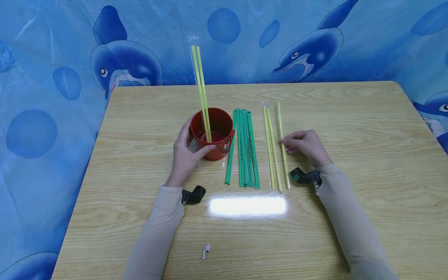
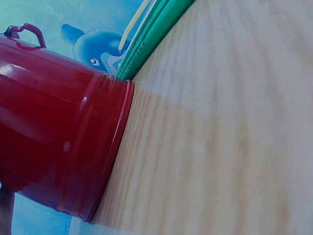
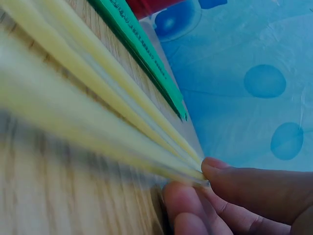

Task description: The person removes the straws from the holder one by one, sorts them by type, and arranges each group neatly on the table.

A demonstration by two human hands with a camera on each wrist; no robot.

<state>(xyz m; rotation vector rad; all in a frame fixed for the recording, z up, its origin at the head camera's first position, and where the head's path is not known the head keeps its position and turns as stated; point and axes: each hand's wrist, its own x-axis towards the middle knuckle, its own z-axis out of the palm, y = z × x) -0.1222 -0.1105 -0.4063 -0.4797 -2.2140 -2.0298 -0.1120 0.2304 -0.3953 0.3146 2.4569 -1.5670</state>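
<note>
My left hand grips a red bucket that stands upright on the table, thumb at the front and fingers round its left side. Two yellow straws in a clear sleeve lean inside it, rising well above the rim. With thumb and fingers, my right hand pinches a single yellow straw, also seen in the right wrist view. Just left of that straw lie two more yellow straws in clear wrapping. Several long, narrow green printed packets lie side by side between bucket and straws.
A white earbud lies near the front of the wooden table. Light glares off the tabletop in front of the packets. Behind the table hangs a blue sheet with dolphin prints.
</note>
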